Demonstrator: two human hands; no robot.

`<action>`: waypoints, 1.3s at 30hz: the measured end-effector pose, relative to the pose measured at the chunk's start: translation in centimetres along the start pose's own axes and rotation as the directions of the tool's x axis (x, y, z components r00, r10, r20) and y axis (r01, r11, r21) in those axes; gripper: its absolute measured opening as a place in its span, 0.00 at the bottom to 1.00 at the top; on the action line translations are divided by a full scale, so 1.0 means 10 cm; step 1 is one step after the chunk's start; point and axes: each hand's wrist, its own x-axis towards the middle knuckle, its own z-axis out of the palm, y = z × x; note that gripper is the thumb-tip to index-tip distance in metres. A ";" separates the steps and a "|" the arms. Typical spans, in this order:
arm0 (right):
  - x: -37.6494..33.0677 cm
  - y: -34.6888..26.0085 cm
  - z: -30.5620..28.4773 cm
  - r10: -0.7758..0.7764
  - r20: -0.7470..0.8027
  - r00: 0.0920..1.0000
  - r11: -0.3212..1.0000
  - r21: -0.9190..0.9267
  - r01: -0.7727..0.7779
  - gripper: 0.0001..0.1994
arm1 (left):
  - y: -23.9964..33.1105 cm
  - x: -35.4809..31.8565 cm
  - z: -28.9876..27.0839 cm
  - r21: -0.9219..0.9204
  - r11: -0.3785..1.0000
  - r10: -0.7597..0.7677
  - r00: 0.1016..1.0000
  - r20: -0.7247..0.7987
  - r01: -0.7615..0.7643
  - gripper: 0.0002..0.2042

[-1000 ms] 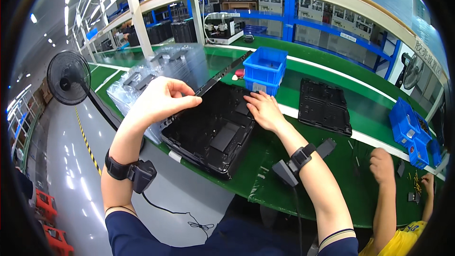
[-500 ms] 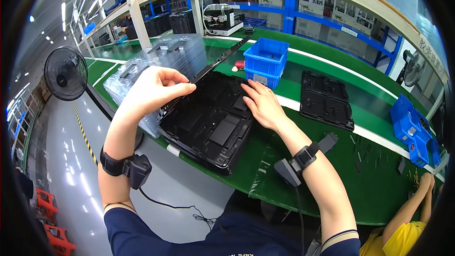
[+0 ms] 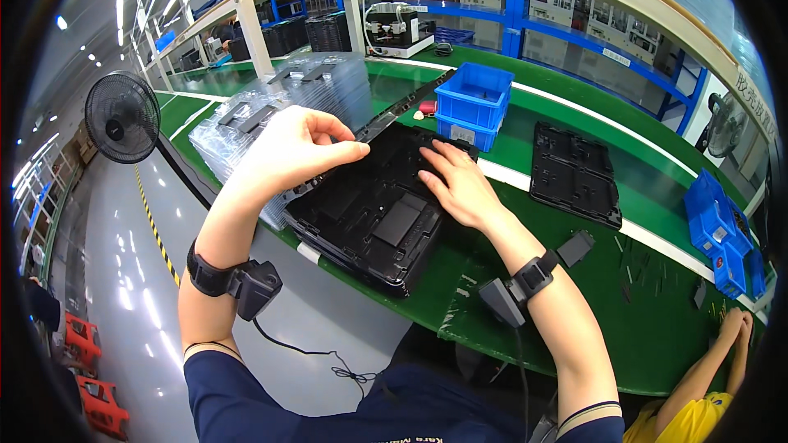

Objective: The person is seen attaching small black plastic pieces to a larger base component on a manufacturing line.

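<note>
A black plastic tray (image 3: 345,221) with moulded recesses lies on the green bench, several layers thick at its near edge. Along its far left side slants a long narrow black plastic strip (image 3: 402,108), its far end raised. My left hand (image 3: 308,148) is closed, thumb and fingers pinching at the strip; the exact contact is partly hidden. My right hand (image 3: 461,184) rests with fingers spread on the right part of the tray, holding nothing. A dark rectangular piece (image 3: 400,220) sits in the tray near its right side.
Stacked clear plastic trays (image 3: 320,86) stand beyond my left hand. Two stacked blue bins (image 3: 472,102) are ahead. Another black tray (image 3: 576,172) lies to the right, with blue bins (image 3: 722,230) farther right. A co-worker's hands (image 3: 736,326) show at lower right. A fan (image 3: 123,117) stands left.
The view has shifted slightly. My left hand has moved a little right along the strip's side of the tray; my right hand stays on the tray.
</note>
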 end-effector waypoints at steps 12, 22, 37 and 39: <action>-0.34 -0.07 -0.35 0.011 -0.024 1.000 0.978 0.210 -0.006 0.14 | 0.20 -0.13 0.37 0.177 0.979 0.103 0.995 -0.009 -0.100 0.18; -0.45 -0.45 -0.14 -0.165 0.175 0.971 0.981 0.129 0.143 0.17 | 0.08 -0.02 0.16 0.115 0.993 0.019 1.000 -0.015 -0.017 0.19; -0.37 -0.69 -0.08 -0.234 0.122 0.964 0.969 0.103 0.222 0.12 | 0.02 -0.03 0.15 0.104 0.995 0.008 1.000 -0.007 -0.007 0.18; -0.35 -0.72 -0.09 -0.239 0.121 0.963 0.968 0.110 0.227 0.11 | 0.00 -0.04 0.14 0.102 0.995 0.014 1.000 0.000 -0.014 0.18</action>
